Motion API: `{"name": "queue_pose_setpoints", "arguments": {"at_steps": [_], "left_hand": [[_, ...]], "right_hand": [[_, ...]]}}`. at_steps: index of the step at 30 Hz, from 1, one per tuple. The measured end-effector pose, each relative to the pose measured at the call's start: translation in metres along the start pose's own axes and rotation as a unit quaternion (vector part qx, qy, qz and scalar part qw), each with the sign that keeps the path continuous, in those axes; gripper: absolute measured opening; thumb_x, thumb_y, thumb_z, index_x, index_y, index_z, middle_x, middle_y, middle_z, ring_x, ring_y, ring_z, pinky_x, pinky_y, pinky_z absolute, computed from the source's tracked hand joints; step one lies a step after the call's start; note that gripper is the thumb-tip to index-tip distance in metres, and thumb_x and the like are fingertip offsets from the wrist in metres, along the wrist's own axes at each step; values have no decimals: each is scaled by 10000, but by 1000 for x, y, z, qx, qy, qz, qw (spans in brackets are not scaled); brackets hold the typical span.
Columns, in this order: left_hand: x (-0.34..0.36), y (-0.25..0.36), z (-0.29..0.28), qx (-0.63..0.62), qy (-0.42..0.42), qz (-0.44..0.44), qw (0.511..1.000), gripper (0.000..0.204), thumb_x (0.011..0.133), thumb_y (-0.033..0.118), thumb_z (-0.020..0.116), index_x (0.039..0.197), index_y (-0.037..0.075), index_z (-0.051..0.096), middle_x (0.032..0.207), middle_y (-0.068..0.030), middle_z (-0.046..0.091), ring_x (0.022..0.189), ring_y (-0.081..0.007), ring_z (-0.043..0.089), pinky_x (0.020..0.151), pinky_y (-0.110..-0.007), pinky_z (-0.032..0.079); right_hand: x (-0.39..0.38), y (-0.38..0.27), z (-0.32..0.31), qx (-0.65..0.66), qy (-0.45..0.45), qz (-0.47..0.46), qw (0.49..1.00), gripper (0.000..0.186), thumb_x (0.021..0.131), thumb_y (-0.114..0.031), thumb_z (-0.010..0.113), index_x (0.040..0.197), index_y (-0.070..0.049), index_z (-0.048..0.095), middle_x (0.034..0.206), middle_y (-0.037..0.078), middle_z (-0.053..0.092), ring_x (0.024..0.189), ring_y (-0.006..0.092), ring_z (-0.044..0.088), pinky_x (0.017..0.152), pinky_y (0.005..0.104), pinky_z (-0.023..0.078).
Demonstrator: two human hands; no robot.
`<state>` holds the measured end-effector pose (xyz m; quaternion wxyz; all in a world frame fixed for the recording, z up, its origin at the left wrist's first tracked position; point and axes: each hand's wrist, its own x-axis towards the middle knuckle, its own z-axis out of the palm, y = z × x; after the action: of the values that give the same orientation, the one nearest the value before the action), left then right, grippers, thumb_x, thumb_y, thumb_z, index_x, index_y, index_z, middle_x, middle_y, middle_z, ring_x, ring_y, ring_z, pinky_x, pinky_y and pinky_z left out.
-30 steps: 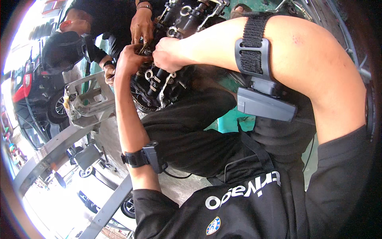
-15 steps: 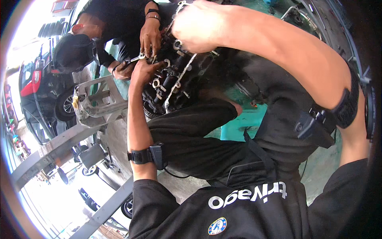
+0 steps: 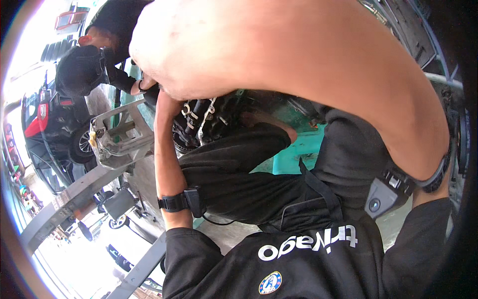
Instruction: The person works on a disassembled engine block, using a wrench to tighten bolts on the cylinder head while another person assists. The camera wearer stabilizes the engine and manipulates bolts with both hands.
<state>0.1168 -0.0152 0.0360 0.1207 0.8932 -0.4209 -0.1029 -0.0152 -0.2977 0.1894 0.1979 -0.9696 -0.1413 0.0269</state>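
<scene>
My right hand [image 3: 162,55] and forearm come very close to the view and sweep across its top, slightly blurred. The fingers of that hand are out of sight. Below it, only the wrist end of my left hand [image 3: 168,105] shows at the engine's left side, its fingers covered by my right arm. In front of my knees lies a dark, oily engine block [image 3: 214,124] with pale metal fittings and a light edge strip. Much of its far part is hidden behind my right arm. What either hand touches cannot be made out.
A co-worker in a black cap [image 3: 79,70] leans in at the far left, one hand [image 3: 144,83] close to my left hand. A grey metal frame [image 3: 122,134] stands left of the engine. There is a turquoise stool [image 3: 298,152] by my legs and a dark car [image 3: 55,124] behind.
My right arm has risen toward the view and moved left, now covering most of the engine and my left hand. The co-worker has shifted left; the wrench seen earlier is hidden.
</scene>
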Motion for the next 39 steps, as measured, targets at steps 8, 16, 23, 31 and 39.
{"name": "queue_pose_setpoints", "arguments": {"at_steps": [8, 16, 23, 31, 39], "left_hand": [[-14, -17, -1, 41, -66, -105, 991, 231, 702, 128, 641, 919, 59, 678, 881, -181, 664, 883, -333, 633, 743, -409, 493], [6, -4, -5, -47, -45, -135, 989, 166, 675, 87, 641, 829, 33, 670, 784, -179, 661, 780, -307, 654, 676, -414, 509], [4, 29, -12, -144, -23, -206, 968, 233, 704, 126, 643, 845, -60, 658, 702, -204, 647, 632, -290, 648, 615, -386, 505], [2, 8, -5, -57, 27, -155, 986, 373, 733, 316, 719, 765, -49, 653, 683, -238, 615, 681, -360, 638, 646, -414, 500], [6, 28, -2, -2, -8, -242, 970, 484, 751, 442, 689, 783, -38, 640, 799, -248, 638, 773, -376, 643, 684, -455, 510]], "right_hand": [[-1, -4, 6, 5, 19, -3, 1000, 203, 777, -195, 664, 918, -49, 670, 870, 100, 661, 763, 223, 617, 719, 336, 490], [-3, -4, 4, 8, 31, -2, 999, 229, 787, -209, 671, 957, -55, 666, 875, 91, 656, 759, 211, 605, 724, 327, 480], [-8, 0, 1, 15, 38, 4, 999, 254, 795, -220, 678, 991, -60, 661, 880, 82, 652, 756, 201, 594, 728, 320, 471], [-5, -12, -8, 13, 29, -33, 999, 282, 805, -234, 685, 1031, -66, 657, 886, 73, 647, 753, 189, 582, 733, 312, 461], [0, -29, -21, -51, 27, -189, 980, 292, 824, -208, 682, 1078, -68, 652, 886, 60, 655, 775, 160, 579, 708, 286, 458]]}}
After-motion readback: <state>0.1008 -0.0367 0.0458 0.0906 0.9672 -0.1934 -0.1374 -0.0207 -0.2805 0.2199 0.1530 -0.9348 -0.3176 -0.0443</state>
